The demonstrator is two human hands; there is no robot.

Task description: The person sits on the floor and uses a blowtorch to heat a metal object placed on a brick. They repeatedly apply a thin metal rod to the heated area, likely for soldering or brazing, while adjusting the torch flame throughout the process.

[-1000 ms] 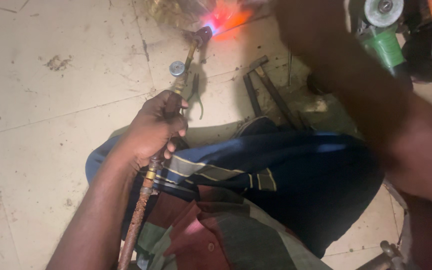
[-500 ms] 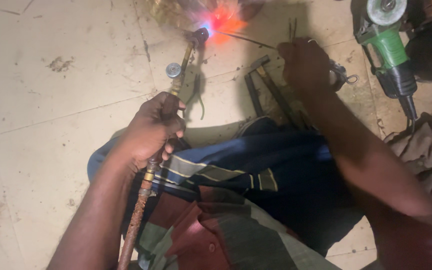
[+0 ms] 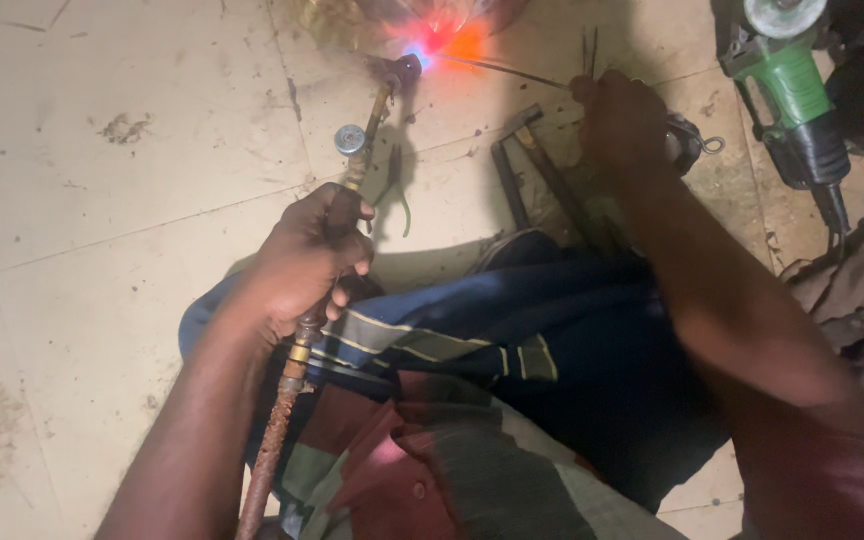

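Note:
My left hand (image 3: pixel 304 262) grips the handle of a brass gas torch (image 3: pixel 360 165) that points away from me. A bright pink-orange flame (image 3: pixel 442 38) burns at its tip, against a glowing object at the top edge. My right hand (image 3: pixel 624 122) holds a thin metal filler rod (image 3: pixel 512 68) whose end reaches into the flame from the right. A rusty hose (image 3: pixel 270 452) runs back from the torch along my left forearm. My lap, in dark blue and striped cloth (image 3: pixel 512 350), fills the lower middle.
A green angle grinder (image 3: pixel 787 80) lies at the top right on the tiled floor (image 3: pixel 82 200). Dark metal bars (image 3: pixel 537 170) lie under my right hand. A crumpled grey rag (image 3: pixel 857 300) sits at the right edge.
My right hand has come down from the top edge and settled to the right of the flame, holding the rod to it. The left hand and torch have stayed put.

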